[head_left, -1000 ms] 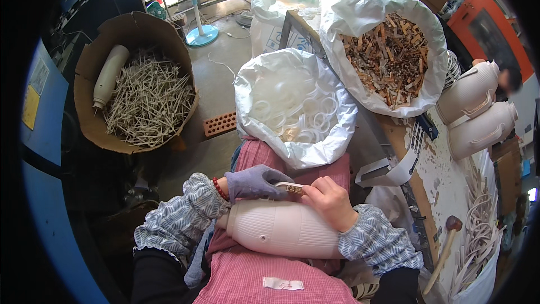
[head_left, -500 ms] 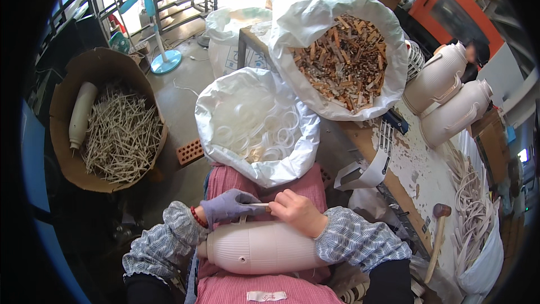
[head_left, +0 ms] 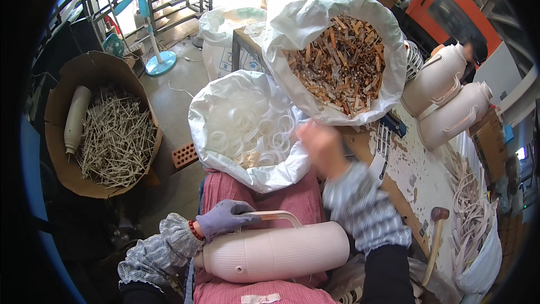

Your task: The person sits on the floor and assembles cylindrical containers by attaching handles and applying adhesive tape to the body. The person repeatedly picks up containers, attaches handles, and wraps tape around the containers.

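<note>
Currently, your gloved left hand is closed around the left end of the handle. The pink jug carrying that handle lies on its side across your lap, directly on the near side of the left hand, its body extending to the right. Your bare right hand is blurred; you cannot tell whether its fingers are spread or pinching anything. It is above the lap, at the right edge of the white sack of clear rings; contact cannot be determined. Beyond the right hand stands a larger sack of brown pieces. To the right of that hand is the bench, bearing two upright jugs farther out and a mallet nearer you. Left of and beyond the left hand is a carton of pale sticks.
</note>
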The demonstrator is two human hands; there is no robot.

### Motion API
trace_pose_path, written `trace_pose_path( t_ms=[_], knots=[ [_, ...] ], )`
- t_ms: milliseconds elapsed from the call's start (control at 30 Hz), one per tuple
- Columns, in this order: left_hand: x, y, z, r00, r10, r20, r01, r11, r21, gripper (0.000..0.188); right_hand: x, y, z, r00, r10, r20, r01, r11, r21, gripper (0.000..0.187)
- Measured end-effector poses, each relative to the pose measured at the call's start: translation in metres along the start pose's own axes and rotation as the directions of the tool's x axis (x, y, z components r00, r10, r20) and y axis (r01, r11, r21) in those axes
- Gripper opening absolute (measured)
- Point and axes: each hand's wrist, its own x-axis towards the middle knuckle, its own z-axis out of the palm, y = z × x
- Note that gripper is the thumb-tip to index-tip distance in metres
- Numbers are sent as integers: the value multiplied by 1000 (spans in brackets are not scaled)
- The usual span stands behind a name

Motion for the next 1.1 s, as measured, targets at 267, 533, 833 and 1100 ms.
trace_pose_path(
  t_ms=[267, 533, 833, 1100],
  knots=[
    [-64, 52, -5, 709, 674, 208, -600, 423, 679, 37, 3, 187, 15, 904, 392, -171, -421, 886, -194, 18],
    [-63, 59, -8, 422, 902, -91, -310, 238, 921, 36, -10, -66, -24, 692, 371, 619, -614, -149, 775, 15],
    [-71, 33, 11, 575, 805, -145, -600, 536, 594, 26, -43, -131, -27, 967, -20, 254, -173, 679, 713, 23],
    [-116, -15, 47, 545, 810, -217, -590, 554, 588, 63, -41, -141, -52, 693, -215, 688, -571, 419, 706, 19]
  ],
)
